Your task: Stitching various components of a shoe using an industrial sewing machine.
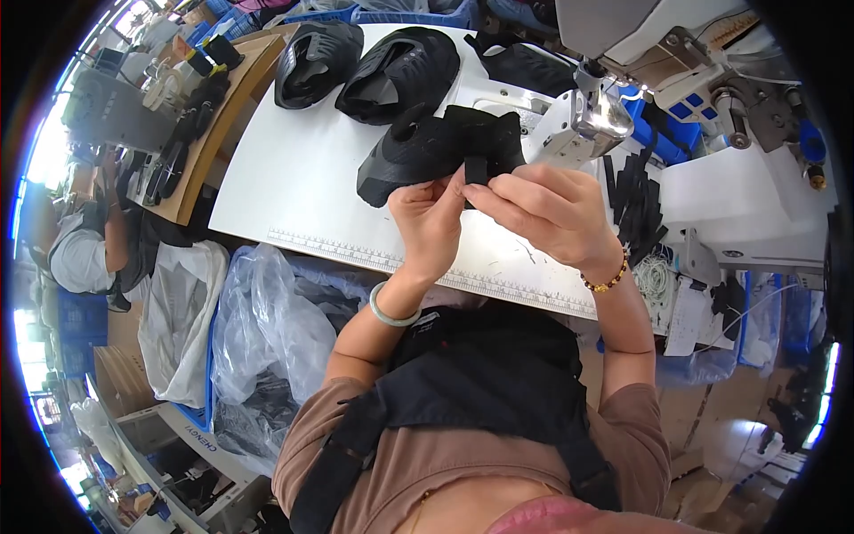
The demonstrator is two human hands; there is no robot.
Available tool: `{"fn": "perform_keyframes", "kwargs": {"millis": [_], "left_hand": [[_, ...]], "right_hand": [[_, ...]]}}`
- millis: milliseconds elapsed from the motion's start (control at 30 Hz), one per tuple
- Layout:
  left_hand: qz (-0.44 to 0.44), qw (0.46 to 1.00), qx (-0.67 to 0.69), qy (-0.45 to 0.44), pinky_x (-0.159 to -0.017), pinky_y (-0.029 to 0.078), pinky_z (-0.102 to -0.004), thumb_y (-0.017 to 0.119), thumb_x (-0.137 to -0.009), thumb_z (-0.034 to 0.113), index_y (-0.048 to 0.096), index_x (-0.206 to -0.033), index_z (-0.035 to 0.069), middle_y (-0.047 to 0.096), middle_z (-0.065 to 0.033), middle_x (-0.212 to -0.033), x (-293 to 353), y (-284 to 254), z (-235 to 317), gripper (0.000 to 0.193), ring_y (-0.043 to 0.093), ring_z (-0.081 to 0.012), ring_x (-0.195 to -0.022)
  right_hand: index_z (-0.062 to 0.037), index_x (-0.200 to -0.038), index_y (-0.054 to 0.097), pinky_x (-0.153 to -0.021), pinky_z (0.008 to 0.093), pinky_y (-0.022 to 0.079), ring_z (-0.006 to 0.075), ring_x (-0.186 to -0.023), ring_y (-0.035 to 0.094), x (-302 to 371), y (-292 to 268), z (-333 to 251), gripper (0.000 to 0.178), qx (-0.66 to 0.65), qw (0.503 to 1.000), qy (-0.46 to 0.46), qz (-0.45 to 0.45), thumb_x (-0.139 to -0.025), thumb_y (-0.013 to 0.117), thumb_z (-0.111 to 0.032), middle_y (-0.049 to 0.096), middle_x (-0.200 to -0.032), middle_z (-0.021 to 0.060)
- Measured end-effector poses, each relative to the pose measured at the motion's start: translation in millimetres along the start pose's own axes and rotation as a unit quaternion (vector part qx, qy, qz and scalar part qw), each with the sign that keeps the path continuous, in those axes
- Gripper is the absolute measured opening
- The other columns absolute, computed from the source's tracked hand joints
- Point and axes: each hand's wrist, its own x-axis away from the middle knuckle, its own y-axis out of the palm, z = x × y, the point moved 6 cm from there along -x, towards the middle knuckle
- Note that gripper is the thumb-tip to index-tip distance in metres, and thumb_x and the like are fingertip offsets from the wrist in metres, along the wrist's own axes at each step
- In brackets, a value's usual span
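A black shoe upper (411, 158) lies on the white table close in front of me, its heel part toward the sewing machine. My left hand (429, 222) pinches the near edge of this upper with thumb and fingers. A short black fabric strip (476, 169) stands up against the upper, its lower end between the fingertips of my right hand (550, 212). Where the strip meets the upper is partly hidden by my fingers. Farther back on the table are more black shoe uppers (400, 73), two at the left and one near the machine.
Close by on the right stands a sewing machine (578, 125) with a shiny metal head. Beside it lies a pile of black strips (633, 203). A ruler (356, 254) runs along the table's front edge. Plastic bags (267, 320) fill a blue bin at the lower left. Another person (84, 249) sits far left.
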Motion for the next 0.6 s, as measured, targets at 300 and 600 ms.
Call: {"fn": "perform_keyframes", "kwargs": {"millis": [300,600], "left_hand": [[-0.052,0.997,0.035,-0.034,-0.061,0.049,-0.0231,0.055,-0.089,0.001,0.059,-0.096,-0.01,0.063,-0.0084,-0.079,3.9,1.0,0.6,0.014,0.06,-0.0127,-0.069],[-0.109,0.902,-0.283,-0.307,-0.045,0.05,-0.0223,0.052,-0.09,0.011,0.06,-0.092,-0.011,0.063,-0.0128,-0.077,31.0,-27.5,23.8,0.023,0.066,-0.0178,-0.068]], "right_hand": [[-0.0071,-0.1,0.065,-0.052,0.0219,0.046,0.0117,-0.066,0.053,-0.4,1.1,5.3,0.03,-0.101,0.983,0.143,0.051,-0.069,0.065,-0.003,0.056,-0.098,-0.0005],[-0.002,-0.093,0.065,-0.049,0.0188,0.038,0.0058,-0.056,0.048,15.0,24.6,22.0,0.015,-0.285,0.883,0.372,-0.001,-0.078,0.066,-0.001,0.062,-0.089,0.0034]]}}
